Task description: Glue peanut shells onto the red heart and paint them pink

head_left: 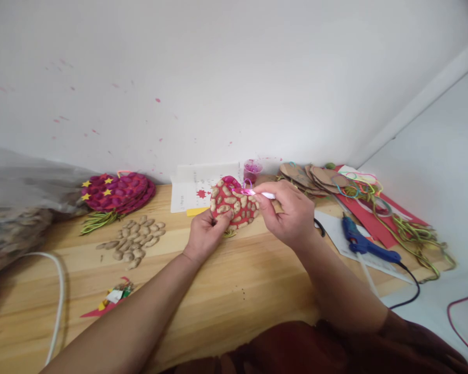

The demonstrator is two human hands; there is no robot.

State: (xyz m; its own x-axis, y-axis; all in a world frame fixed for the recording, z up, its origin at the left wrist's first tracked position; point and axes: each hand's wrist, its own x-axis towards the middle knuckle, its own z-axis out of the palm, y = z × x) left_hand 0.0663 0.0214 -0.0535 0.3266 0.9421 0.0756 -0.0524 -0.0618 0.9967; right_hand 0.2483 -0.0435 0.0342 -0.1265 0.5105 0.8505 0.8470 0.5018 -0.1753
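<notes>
My left hand [208,231] grips the lower left edge of a round red disc [237,210] covered with peanuts, its thumb over the front. Between the thumb and fingers of my right hand [290,213] is a white-handled paintbrush [267,195], its pink-wet tip touching the disc's upper part. The peanuts along the top edge are painted magenta; those lower down are bare. A small loop of cord [248,183] sticks up at the disc's top, and green strands show beneath it. Just behind stands a clear plastic cup [252,169] stained with magenta paint.
Loose peanuts [134,239] lie left of my hands, near stacked magenta discs with yellow stars [119,193]. A blue glue gun [366,244] with its cord, cardboard discs [327,179], green yarn [409,231] and red paper [374,221] lie to the right. Paper scraps [113,298] sit front left.
</notes>
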